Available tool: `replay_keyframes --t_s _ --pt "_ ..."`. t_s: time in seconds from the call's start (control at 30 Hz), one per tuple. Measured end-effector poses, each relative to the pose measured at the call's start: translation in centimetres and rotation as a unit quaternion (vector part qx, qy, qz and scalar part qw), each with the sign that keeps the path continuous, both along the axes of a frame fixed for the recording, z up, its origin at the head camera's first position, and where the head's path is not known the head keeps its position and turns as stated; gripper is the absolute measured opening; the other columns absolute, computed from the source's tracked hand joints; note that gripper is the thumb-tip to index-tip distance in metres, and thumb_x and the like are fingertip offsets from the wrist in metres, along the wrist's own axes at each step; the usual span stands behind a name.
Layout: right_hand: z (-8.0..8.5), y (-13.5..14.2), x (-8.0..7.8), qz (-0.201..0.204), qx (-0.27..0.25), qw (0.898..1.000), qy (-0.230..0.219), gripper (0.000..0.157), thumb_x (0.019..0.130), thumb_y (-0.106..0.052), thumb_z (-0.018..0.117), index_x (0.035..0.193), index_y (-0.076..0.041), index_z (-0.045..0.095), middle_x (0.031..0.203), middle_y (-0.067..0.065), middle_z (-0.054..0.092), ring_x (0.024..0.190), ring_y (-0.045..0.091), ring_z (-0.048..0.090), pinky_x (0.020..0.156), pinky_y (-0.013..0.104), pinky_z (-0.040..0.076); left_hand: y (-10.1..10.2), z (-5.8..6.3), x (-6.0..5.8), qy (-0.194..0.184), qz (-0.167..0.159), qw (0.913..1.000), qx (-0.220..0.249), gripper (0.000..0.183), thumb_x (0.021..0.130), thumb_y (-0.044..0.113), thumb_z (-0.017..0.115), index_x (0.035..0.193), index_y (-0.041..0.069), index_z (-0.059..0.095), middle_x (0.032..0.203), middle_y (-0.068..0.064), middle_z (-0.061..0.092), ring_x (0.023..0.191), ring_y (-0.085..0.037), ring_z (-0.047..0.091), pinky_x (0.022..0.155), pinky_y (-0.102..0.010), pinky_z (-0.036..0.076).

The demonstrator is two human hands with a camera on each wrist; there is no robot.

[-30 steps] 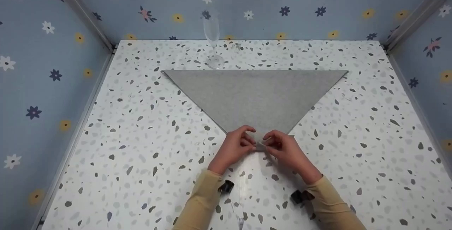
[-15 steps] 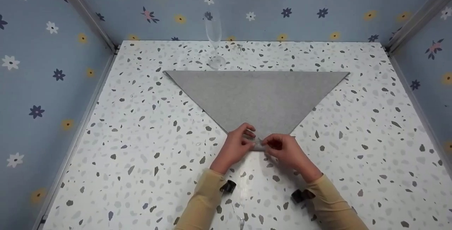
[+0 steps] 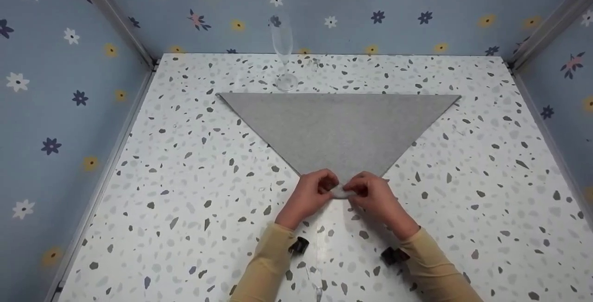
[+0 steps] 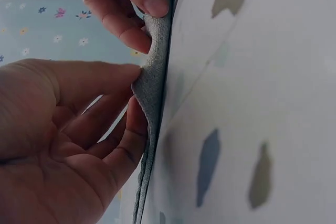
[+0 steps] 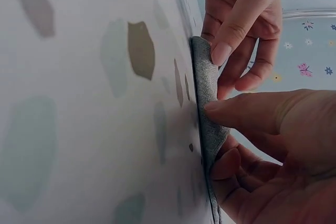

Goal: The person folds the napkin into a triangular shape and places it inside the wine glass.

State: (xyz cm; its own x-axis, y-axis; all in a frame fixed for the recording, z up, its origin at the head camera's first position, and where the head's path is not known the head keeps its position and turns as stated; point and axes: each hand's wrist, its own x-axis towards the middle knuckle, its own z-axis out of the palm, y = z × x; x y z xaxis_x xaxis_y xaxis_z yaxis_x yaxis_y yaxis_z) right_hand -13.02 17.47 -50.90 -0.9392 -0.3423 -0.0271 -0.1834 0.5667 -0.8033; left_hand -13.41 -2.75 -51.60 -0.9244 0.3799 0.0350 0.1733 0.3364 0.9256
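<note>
A grey cloth napkin [image 3: 340, 130] lies on the speckled table as a triangle, its long straight edge at the far side and its point towards the person. That near end is turned up into a small thick fold. My left hand [image 3: 309, 196] pinches the left part of the fold, thumb in front and fingers behind. Close beside it, my right hand [image 3: 377, 198] pinches the right part. The left wrist view shows the raised cloth edge [image 4: 153, 72] between thumb and fingers. From the right wrist, the rolled edge [image 5: 206, 87] sits low against the tabletop.
A clear champagne flute [image 3: 283, 45] stands upright just beyond the napkin's far edge. Blue flowered walls [image 3: 398, 5] enclose the table [image 3: 162, 228] at the back and both sides. Dark wrist devices [image 3: 300, 245] sit by the sleeves.
My left fingers have curled down onto the near fold, and the fold looks thicker and rounder. My right hand stays at its part of the edge. The flute has not moved.
</note>
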Motion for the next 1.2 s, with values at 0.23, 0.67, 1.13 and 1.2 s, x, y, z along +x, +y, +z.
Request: replay_keyframes --t_s 0.23,0.67,1.13,1.2 --pt "0.1 -0.2 -0.1 -0.008 0.031 0.999 0.032 0.02 0.08 0.005 0.068 0.088 -0.011 0.077 0.092 -0.004 0.064 0.084 0.012 0.059 0.073 0.031 0.049 0.0 -0.1 0.0 0.016 -0.03 0.9994 0.002 0.036 0.077 -0.011 0.067 0.108 0.006 0.067 0.103 -0.004 0.068 0.091 -0.016 0.062 0.079 -0.031 0.051" --pt "0.3 0.2 -0.7 0.003 0.026 0.999 0.018 0.012 0.09 -0.005 0.064 0.091 -0.012 0.073 0.083 -0.004 0.067 0.072 0.01 0.058 0.065 0.029 0.048 0.6 0.3 -0.3 0.012 -0.012 0.9996 -0.021 0.034 0.084 -0.006 0.068 0.116 0.005 0.06 0.094 -0.003 0.069 0.084 -0.015 0.062 0.077 -0.029 0.049" --pt "0.7 -0.3 -1.1 -0.042 0.015 0.999 -0.018 0.005 0.089 -0.004 0.065 0.092 -0.008 0.066 0.08 0.0 0.063 0.069 0.015 0.055 0.062 0.031 0.046 1.1 0.2 -0.7 0.016 0.029 0.9984 -0.046 0.021 0.092 0.002 0.061 0.113 0.005 0.058 0.094 -0.007 0.07 0.086 -0.015 0.064 0.077 -0.029 0.05" --pt "0.7 -0.4 -1.1 -0.046 0.015 0.999 -0.009 0.006 0.088 -0.004 0.066 0.091 -0.008 0.066 0.081 0.0 0.062 0.071 0.015 0.055 0.064 0.032 0.047 1.2 0.3 -0.7 0.017 0.034 0.9977 -0.056 0.02 0.092 0.003 0.061 0.112 0.005 0.058 0.094 -0.008 0.069 0.087 -0.017 0.064 0.077 -0.031 0.049"
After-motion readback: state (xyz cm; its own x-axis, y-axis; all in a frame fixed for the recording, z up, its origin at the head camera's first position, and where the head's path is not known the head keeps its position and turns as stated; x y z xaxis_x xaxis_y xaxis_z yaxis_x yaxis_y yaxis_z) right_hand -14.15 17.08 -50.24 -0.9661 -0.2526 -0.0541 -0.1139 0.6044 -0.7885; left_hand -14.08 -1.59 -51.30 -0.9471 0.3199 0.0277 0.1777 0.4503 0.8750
